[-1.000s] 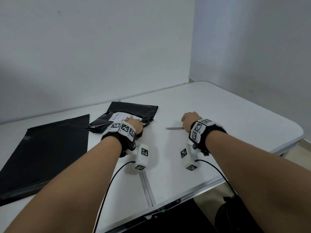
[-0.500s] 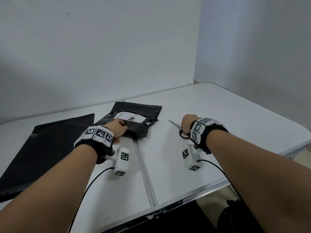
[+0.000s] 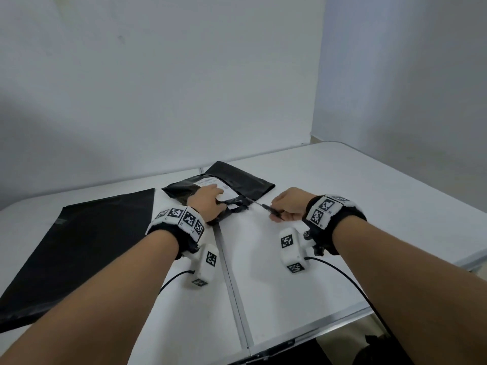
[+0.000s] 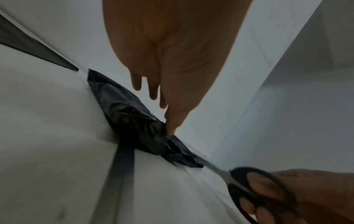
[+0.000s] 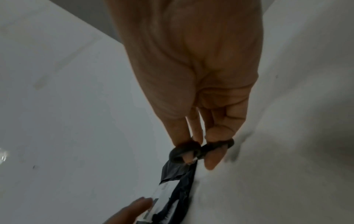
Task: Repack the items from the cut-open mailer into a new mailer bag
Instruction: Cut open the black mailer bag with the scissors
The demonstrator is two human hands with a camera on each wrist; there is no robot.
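Plainly, seen from the head, the left hand (image 3: 207, 206) lies flat with straight fingers on the crumpled black plastic mailer with a white shipping label (image 3: 247, 184), most likely to pin it to the white folding counter (image 3: 342, 196) so the film does not slide under the blades; the right hand (image 3: 288, 204) has its fingers curled through the loops of the black-handled steel scissors (image 3: 266, 208), whose tips reach the mailer's near right corner, and the flat new black mailer bag (image 3: 79, 246) waits well apart on the left, presumably kept clear until the contents are out. From the left wrist, the straight fingers (image 4: 153, 89) point down over the bunched black film while the thumb presses its folded edge, and the scissor blades run along that same edge from the right, so the pressing seems meant to keep the film taut at the cut. From the right wrist, thumb and fingers sit inside the two black loops, the grip closed round the handles with the blades buried in the ragged corner, where I cannot tell how far they gape. Half a second ago the scissors hovered clear of the mailer with the point raised; now they have come to its corner, and the left hand has shifted onto the label
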